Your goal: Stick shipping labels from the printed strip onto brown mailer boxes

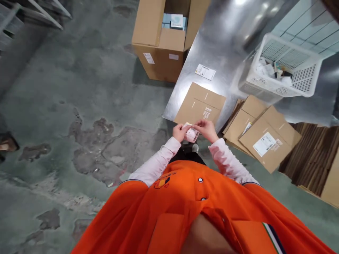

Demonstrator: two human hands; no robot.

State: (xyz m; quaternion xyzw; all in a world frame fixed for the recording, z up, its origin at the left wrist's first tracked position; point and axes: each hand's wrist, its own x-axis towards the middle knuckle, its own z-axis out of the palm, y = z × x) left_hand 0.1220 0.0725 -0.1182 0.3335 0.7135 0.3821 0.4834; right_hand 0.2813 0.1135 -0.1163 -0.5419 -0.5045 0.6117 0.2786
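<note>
A white printed shipping label [192, 134] is held between both hands in front of my body. My left hand [179, 132] pinches its left edge, and the fingers of my right hand [206, 129] are closed on its upper right side. Just beyond the hands a flat folded cardboard box [200, 102] lies at the near corner of the metal table [182, 70]. Another printed label [205, 72] lies on the metal behind that cardboard.
A large open carton [161, 63] stands left of the table with goods inside. On the table's right is a white plastic basket [288, 90] holding small items. Flat labelled cardboard [265, 144] and stacked cardboard sheets [304, 155] are at the right.
</note>
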